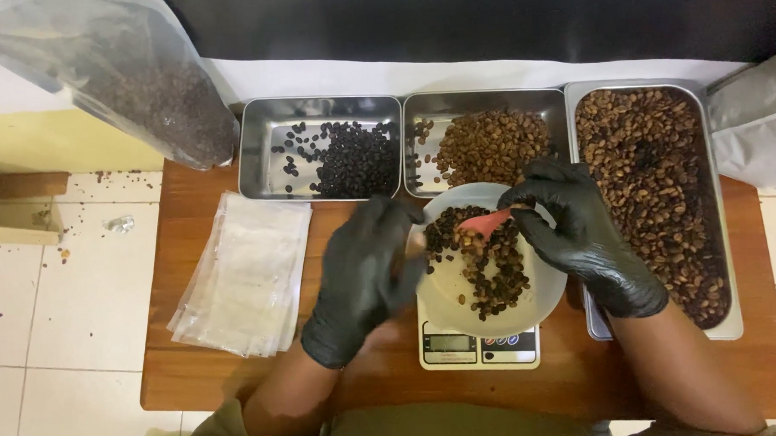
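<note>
Left hand in black glove (364, 275): blurry, so grip on anything too smeared to tell. Small digital scale (478, 345): mostly hidden under round white bowl of brown beans (446, 289). Little red scoop (484, 224): handle end tucked inside right hand in black glove (582, 237). Clear plastic bag of dark beans (134, 76): cut off by top and left edges. Grey bag (759, 123): cut off at right edge. Long steel tray of brown beans (723, 258): near corner hidden behind right wrist. Brown wooden desk (196, 379): far edge hidden under trays.
</note>
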